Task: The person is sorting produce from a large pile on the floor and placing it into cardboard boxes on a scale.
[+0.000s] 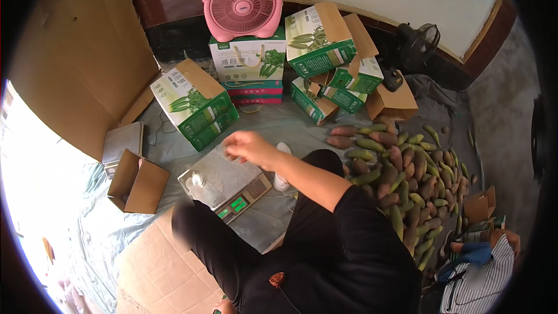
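My right hand (251, 149) hangs over the far right corner of a flat digital scale (218, 177), its fingers curled down and slightly blurred. Whether something small is in them cannot be made out. The scale lies on the floor between my legs, with a lit green display facing me and a bare, shiny plate. Only a small part of my left hand (225, 306) shows at the lower edge, beside a bit of something green. Its fingers are mostly hidden.
Long green radishes and reddish-brown sweet-potato-like roots (410, 180) lie heaped to my right. Printed green-and-white cartons (192, 104) stand ahead, one under a pink fan (243, 6). An open brown box (138, 183) sits left. Another person (479, 273) is at lower right.
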Available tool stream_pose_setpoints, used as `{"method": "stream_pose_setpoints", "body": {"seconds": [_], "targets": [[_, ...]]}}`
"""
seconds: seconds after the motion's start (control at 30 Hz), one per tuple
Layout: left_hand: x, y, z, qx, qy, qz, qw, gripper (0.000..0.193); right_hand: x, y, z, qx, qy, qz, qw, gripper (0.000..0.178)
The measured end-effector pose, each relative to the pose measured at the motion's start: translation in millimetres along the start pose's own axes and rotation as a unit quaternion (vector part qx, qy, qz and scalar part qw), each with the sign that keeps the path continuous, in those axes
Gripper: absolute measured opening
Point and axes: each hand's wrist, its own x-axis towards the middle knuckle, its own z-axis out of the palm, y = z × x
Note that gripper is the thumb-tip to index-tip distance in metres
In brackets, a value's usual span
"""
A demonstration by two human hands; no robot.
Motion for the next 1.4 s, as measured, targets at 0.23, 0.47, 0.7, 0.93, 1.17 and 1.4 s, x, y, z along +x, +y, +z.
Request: {"method": "stream_pose_setpoints", "body": {"seconds": [0.23, 0.47, 0.7, 0.93, 1.17, 1.4], "targets": [[2, -15, -3, -0.121, 0.030, 0.048, 0.991, 0.039, -26, 14, -71, -0.022, 0.094, 0.010, 0.995, 0.022], [-10, -24, -10, -0.254, 0.059, 0.096, 0.961, 0.039, -42, -6, -123, -0.024, 0.143, 0.014, 0.989, 0.022], [-21, -25, -32, -0.384, 0.106, 0.144, 0.906, 0.040, -48, -14, -178, -0.016, 0.253, -0.037, 0.967, 0.021], [-32, -19, -68, -0.495, 0.152, 0.198, 0.832, 0.041, -50, -46, -260, -0.066, 0.394, -0.141, 0.906, 0.019], [-38, 0, -113, -0.587, 0.189, 0.254, 0.745, 0.042, -20, -91, -356, -0.219, 0.568, -0.269, 0.746, 0.032], [-68, 7, -142, -0.583, 0.234, 0.244, 0.738, 0.033, 8, -129, -391, -0.375, 0.645, -0.193, 0.637, 0.052]]}}
